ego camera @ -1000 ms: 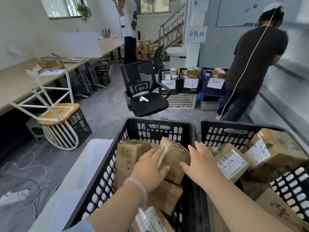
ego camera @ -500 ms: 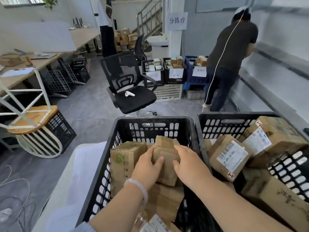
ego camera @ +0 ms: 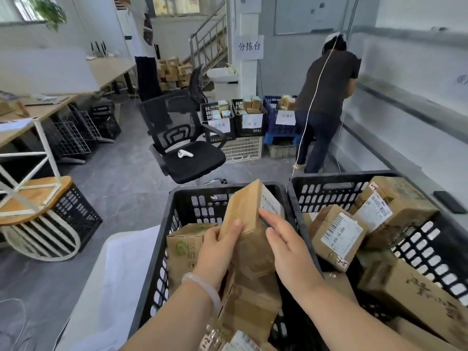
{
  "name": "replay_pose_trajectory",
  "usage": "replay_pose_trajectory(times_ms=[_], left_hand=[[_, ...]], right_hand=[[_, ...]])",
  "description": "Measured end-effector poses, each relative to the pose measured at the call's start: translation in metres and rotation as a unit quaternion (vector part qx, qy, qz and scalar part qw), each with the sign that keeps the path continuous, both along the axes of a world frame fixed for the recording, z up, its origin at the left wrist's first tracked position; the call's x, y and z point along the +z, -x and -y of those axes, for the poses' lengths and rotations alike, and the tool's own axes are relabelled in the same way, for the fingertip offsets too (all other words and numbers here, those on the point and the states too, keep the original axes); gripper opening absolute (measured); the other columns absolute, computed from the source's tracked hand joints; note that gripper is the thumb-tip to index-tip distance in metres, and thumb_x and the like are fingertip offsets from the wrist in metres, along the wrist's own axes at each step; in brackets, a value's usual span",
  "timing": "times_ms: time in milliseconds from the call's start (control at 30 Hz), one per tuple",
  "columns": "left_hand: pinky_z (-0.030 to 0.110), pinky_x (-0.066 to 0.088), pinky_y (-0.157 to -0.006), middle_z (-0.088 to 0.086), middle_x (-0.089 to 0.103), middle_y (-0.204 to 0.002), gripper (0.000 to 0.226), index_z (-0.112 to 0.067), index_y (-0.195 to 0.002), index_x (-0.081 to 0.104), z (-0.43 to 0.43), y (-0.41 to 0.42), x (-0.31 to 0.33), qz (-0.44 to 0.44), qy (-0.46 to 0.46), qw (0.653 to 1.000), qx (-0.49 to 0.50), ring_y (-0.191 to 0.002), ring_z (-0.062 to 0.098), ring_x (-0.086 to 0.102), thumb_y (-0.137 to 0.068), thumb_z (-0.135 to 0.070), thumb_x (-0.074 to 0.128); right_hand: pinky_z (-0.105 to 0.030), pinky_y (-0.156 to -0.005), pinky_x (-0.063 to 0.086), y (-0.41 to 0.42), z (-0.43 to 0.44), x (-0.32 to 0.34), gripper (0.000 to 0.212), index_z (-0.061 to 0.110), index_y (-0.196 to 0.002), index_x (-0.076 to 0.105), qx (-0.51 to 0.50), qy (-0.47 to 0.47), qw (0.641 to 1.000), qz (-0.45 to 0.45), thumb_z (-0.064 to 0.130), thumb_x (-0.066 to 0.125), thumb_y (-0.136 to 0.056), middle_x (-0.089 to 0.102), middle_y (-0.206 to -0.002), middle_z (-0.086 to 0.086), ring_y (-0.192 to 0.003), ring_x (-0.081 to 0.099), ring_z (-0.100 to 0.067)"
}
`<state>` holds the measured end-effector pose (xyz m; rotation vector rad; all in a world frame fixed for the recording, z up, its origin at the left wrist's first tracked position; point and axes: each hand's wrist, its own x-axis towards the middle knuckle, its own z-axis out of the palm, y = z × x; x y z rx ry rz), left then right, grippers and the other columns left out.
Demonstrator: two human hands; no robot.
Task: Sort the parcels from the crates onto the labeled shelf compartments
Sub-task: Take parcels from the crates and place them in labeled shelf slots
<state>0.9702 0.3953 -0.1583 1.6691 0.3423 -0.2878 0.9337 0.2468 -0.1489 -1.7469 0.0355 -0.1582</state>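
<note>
Item: parcel [ego camera: 249, 219], upright over the left crate [ego camera: 162, 231]. The left hand [ego camera: 217, 249] grips its edge; the right hand [ego camera: 286, 247] lies flat beside its label [ego camera: 271, 205]. Step: picking. Next, probably: read the label, find the matching shelf compartment.

brown cardboard parcel [ego camera: 247, 219]: lower part covered by the left hand [ego camera: 217, 252] and the right hand [ego camera: 288, 252]; the print on its white label is too small to read.
left hand's grip: only the thumb shows; the other fingers lie behind the parcel.
left black plastic crate [ego camera: 182, 198]: near wall cut off by the bottom edge.
right black plastic crate [ego camera: 326, 184]: runs past the right edge.
person in a dark shirt [ego camera: 326, 89]: hands hidden by the body.
white paper signs on the far crates [ego camera: 285, 118]: writing blurred.
</note>
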Motion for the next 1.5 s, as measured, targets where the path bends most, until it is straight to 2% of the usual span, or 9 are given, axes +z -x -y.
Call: replay_pose_trajectory(times_ms=[233,433,533,667,867,933,1100,1267,1500], left_hand=[[0.039,0.054,-0.098,-0.012,0.068,-0.116,0.073,-0.035,-0.138,0.044,0.005,0.01,0.022,0.029,0.036,0.996,-0.077,-0.104,0.01,0.068,-0.076,-0.049,0.08],[0.05,0.054,-0.096,-0.007,0.076,-0.107,0.056,-0.046,-0.121,0.052,0.007,0.025,0.025,0.045,0.179,0.983,-0.001,-0.102,0.019,0.072,-0.074,-0.032,0.08],[0.053,0.051,-0.101,0.0,0.075,-0.114,0.052,-0.042,-0.125,0.051,0.022,0.032,0.027,0.043,0.265,0.963,0.027,-0.104,0.022,0.072,-0.079,-0.027,0.071],[0.05,0.047,-0.106,-0.002,0.071,-0.123,0.088,-0.039,-0.147,0.034,0.042,0.042,0.02,0.054,0.254,0.966,0.004,-0.112,0.021,0.069,-0.071,-0.04,0.079],[0.033,0.055,-0.072,0.001,0.065,-0.129,0.11,-0.043,-0.156,0.003,0.027,0.044,0.021,0.074,0.208,0.971,0.092,-0.108,0.019,0.069,-0.077,-0.028,0.079],[0.037,0.053,-0.085,-0.003,0.061,-0.128,0.102,-0.041,-0.157,0.003,0.013,0.043,0.032,0.121,0.13,0.976,0.129,-0.104,0.014,0.065,-0.086,-0.025,0.074],[0.02,0.057,-0.07,-0.012,0.067,-0.121,0.094,-0.047,-0.152,0.017,-0.003,0.038,0.055,0.13,-0.118,0.98,-0.088,-0.092,0.003,0.07,-0.083,-0.032,0.078],[0.04,0.035,-0.117,-0.018,0.038,-0.151,0.112,-0.065,-0.144,0.015,-0.03,0.029,0.071,0.169,-0.2,0.945,-0.197,-0.141,0.008,0.037,-0.06,-0.054,0.089],[0.039,0.054,-0.096,-0.004,0.072,-0.121,0.069,-0.038,-0.14,0.044,-0.031,0.05,0.081,0.02,-0.089,0.903,-0.419,-0.113,0.018,0.068,-0.082,-0.03,0.08]], right_hand=[[-0.011,-0.114,0.018,0.01,0.011,0.005,0.051,0.05,-0.133,0.041,0.117,0.121,0.98,0.106,0.011,0.046,-0.101,0.035,-0.146,0.028,-0.14,0.023,0.01],[-0.034,-0.118,0.027,0.001,0.034,0.007,0.061,0.039,-0.147,0.028,-0.043,0.096,0.994,0.043,0.032,0.059,-0.095,0.031,-0.152,0.017,-0.14,0.026,0.001],[-0.042,-0.113,0.034,-0.003,0.044,0.012,0.091,0.04,-0.152,0.013,-0.036,-0.11,0.982,-0.147,0.046,0.072,-0.082,0.034,-0.152,0.008,-0.134,0.04,-0.013],[-0.047,-0.092,0.053,0.0,0.039,0.014,0.08,0.029,-0.139,0.033,0.019,-0.298,0.926,-0.23,0.029,0.081,-0.076,0.059,-0.12,0.0,-0.108,0.056,-0.023],[-0.05,-0.097,0.051,0.002,0.071,0.026,0.103,0.059,-0.136,0.027,0.052,-0.099,0.98,-0.164,0.035,0.087,-0.055,0.053,-0.132,0.009,-0.115,0.059,-0.016],[-0.046,-0.104,0.045,0.003,0.085,0.035,0.11,0.069,-0.132,0.022,0.084,-0.013,0.986,-0.14,0.04,0.085,-0.047,0.047,-0.138,0.012,-0.121,0.054,-0.014],[-0.035,-0.104,0.045,0.008,0.105,0.065,0.106,0.061,-0.14,0.02,0.17,0.132,0.968,-0.13,0.041,0.078,-0.054,0.041,-0.143,0.013,-0.123,0.051,-0.011],[-0.032,-0.098,0.049,0.021,0.111,0.089,0.105,0.061,-0.143,0.017,0.212,0.186,0.949,-0.138,0.033,0.079,-0.062,0.054,-0.132,0.016,-0.113,0.059,-0.005],[-0.04,-0.096,0.052,0.047,0.074,0.093,0.085,0.073,-0.123,0.038,0.231,0.156,0.953,-0.12,0.037,0.08,-0.058,0.053,-0.136,0.014,-0.122,0.055,-0.004]])
